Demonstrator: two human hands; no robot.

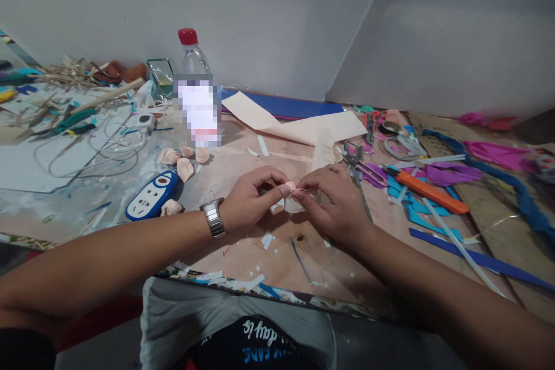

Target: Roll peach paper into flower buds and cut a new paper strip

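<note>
Over the middle of the worktable, my left hand point(251, 196) and my right hand point(336, 202) meet, fingertips closed in a pinch. Between them is a small pale pink crumpled piece point(290, 185), which both hold; its material is hard to make out. Several similar pale pink crumpled pieces point(185, 170) lie left of my hands. Beside those rests a blue and white power strip point(152, 195). A long folded strip of cream paper point(299, 130) lies just beyond my fingers. Scissors point(359, 165) are close to my right hand.
A red-capped bottle point(188, 36) stands at the back, its lower part blurred. An orange utility knife point(427, 189), a tape roll point(389, 127) and coloured scraps lie right. Green-handled pliers point(76, 121) and a cable point(130, 153) lie left. Paper bits line the table's front edge point(260, 288).
</note>
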